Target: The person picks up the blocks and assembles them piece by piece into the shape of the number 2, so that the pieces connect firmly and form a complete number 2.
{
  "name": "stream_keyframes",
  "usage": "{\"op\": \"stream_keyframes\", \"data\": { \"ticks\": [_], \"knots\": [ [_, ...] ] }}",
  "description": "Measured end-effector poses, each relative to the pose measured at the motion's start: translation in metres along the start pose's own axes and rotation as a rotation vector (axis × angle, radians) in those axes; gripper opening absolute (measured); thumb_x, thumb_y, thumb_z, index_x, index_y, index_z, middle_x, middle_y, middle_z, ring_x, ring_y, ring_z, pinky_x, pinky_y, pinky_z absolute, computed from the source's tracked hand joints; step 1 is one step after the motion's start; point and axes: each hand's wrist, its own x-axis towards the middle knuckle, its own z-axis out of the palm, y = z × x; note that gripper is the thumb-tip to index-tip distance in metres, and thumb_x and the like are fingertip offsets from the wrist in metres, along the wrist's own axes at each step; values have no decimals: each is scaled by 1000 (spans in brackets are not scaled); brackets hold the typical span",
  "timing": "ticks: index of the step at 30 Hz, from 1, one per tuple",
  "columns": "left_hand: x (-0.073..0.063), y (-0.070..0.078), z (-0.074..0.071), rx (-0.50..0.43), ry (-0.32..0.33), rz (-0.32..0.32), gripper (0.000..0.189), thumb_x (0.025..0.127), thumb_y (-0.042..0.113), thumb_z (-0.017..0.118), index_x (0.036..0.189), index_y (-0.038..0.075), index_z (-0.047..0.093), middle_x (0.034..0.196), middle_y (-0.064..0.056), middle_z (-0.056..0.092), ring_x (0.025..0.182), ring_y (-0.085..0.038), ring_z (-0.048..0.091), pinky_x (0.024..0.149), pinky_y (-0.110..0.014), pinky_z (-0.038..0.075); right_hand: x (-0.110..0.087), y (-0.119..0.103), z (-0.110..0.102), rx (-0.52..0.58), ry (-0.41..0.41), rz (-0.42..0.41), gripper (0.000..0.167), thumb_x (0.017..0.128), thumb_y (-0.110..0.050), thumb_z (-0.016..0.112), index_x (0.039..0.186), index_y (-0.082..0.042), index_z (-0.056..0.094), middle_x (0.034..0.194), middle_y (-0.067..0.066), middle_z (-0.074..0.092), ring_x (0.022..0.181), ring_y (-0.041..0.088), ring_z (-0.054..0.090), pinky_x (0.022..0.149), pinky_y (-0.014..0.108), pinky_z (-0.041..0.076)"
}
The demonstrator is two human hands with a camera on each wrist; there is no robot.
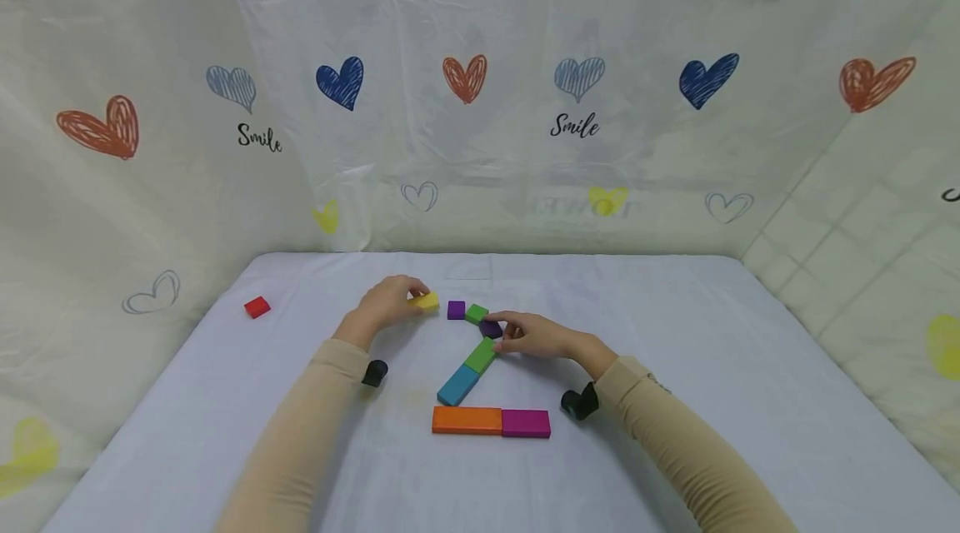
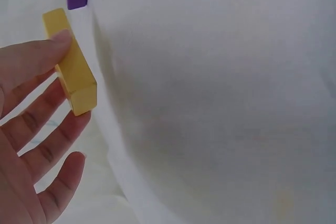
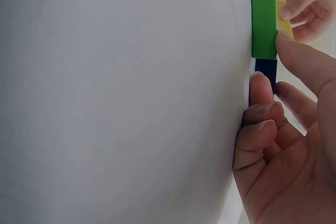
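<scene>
In the head view, my left hand [image 1: 388, 302] pinches a yellow block [image 1: 426, 302] between thumb and fingers, at the left end of an arc of small blocks. The left wrist view shows the yellow block [image 2: 76, 69] tilted under the thumb. My right hand [image 1: 538, 335] has its index finger and thumb around a dark purple block [image 1: 491, 329]. Its thumb is right at the upper end of a green block [image 1: 482, 355]. A smaller green block [image 1: 476, 314] and a purple block [image 1: 456, 310] lie between the two hands.
A blue block [image 1: 458, 385] continues the slanted line below the green one. Nearer me, an orange block [image 1: 467, 420] and a magenta block [image 1: 526, 423] lie end to end. A red block [image 1: 257, 307] sits apart at the far left of the white-covered table [image 1: 645, 475].
</scene>
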Motion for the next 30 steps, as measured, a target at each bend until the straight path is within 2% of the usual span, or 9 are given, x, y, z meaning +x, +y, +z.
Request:
{"op": "stream_keyframes", "data": {
  "ticks": [6,13,20,30],
  "knots": [
    [2,2,3,16,-10,0,34,94,13,75,127,10,71,123,-10,67,115,-29,58,103,-50,45,1,0,0,-3,1,-5,59,100,-25,68,153,-11,47,99,0,60,91,18,54,80,32,45],
    [3,3,5,48,-15,33,34,92,9,76,126,9,71,121,-10,67,113,-29,59,101,-51,46,0,0,0,10,2,-9,58,101,-24,68,153,-10,47,100,1,59,92,18,54,80,33,45],
    [6,3,11,69,-25,23,35,93,11,76,127,10,71,122,-9,67,114,-28,58,102,-51,46,1,1,1,6,1,-7,57,101,-24,68,152,-11,47,99,1,59,92,18,54,80,33,45],
    [7,6,13,78,-16,24,35,91,11,78,125,10,72,119,-9,67,111,-27,59,99,-51,47,1,1,1,6,0,0,58,101,-24,68,153,-11,47,100,1,59,92,18,54,80,33,45]
  ]
}}
